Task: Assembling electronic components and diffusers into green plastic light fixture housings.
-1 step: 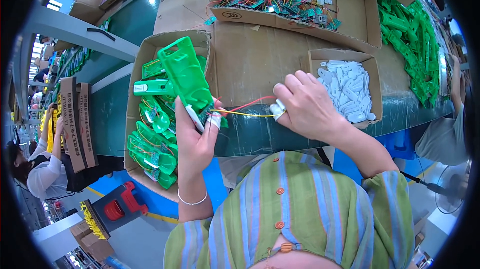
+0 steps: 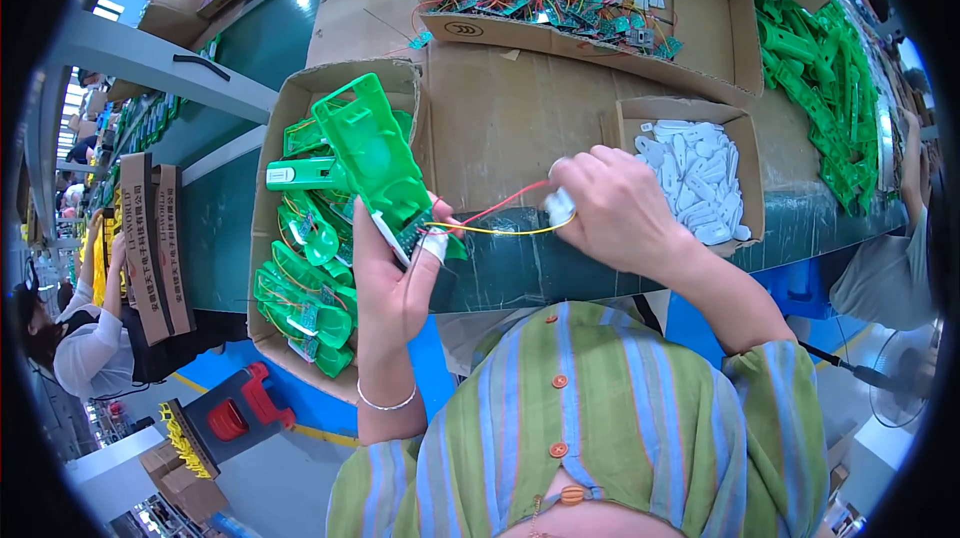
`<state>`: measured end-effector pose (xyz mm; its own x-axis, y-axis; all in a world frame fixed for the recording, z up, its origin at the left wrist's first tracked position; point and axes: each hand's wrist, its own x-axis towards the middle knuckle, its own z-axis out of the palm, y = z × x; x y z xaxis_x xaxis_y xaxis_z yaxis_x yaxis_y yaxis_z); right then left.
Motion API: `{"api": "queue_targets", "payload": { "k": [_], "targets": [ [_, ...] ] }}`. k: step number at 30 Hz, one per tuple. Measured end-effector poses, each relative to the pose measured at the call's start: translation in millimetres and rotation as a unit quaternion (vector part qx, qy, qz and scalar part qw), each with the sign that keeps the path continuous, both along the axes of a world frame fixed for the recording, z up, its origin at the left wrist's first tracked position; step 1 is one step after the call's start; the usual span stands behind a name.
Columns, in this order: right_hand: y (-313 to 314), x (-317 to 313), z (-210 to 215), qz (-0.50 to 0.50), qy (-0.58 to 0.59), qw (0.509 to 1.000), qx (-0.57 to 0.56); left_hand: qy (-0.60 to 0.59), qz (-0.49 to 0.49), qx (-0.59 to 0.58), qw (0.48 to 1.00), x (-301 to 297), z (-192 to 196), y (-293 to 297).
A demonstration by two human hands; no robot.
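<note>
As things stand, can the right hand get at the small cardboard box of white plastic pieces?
Probably yes: the right hand sits right beside the small cardboard box of white plastic pieces, nothing between, though it already pinches a small white part.

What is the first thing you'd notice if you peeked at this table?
The bright green plastic shell stands out first, held up in the left hand above a cardboard box of green parts at the left. Red and yellow wires stretch from it across to the right hand, which pinches a small white piece. Just right of that hand sits a small box of white pieces.
</note>
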<state>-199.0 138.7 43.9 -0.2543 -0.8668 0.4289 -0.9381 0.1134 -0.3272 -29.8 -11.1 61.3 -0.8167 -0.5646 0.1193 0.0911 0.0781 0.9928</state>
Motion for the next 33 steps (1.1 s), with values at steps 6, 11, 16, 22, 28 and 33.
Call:
{"api": "queue_targets", "payload": {
  "k": [6,11,16,22,28,33],
  "targets": [
    [-1,34,33,0.040,-0.444,0.885,-0.134,0.052,-0.050,0.118,0.990,-3,-5,30],
    [-8,60,19,0.072,-0.287,0.941,-0.166,0.064,-0.034,0.006,0.997,-7,-12,36],
    [-12,67,10,0.079,-0.253,0.952,-0.154,0.064,-0.015,0.031,0.997,-9,-17,40],
    [-17,78,12,0.067,-0.242,0.955,-0.160,0.035,0.039,0.077,0.996,-5,-24,44],
    [-17,51,1,0.094,-0.179,0.967,-0.153,0.000,0.027,-0.061,0.998,-3,-38,39],
    [-16,14,27,0.042,-0.049,0.990,-0.128,-0.032,-0.073,0.072,0.994,2,-37,54]
  ]
}}
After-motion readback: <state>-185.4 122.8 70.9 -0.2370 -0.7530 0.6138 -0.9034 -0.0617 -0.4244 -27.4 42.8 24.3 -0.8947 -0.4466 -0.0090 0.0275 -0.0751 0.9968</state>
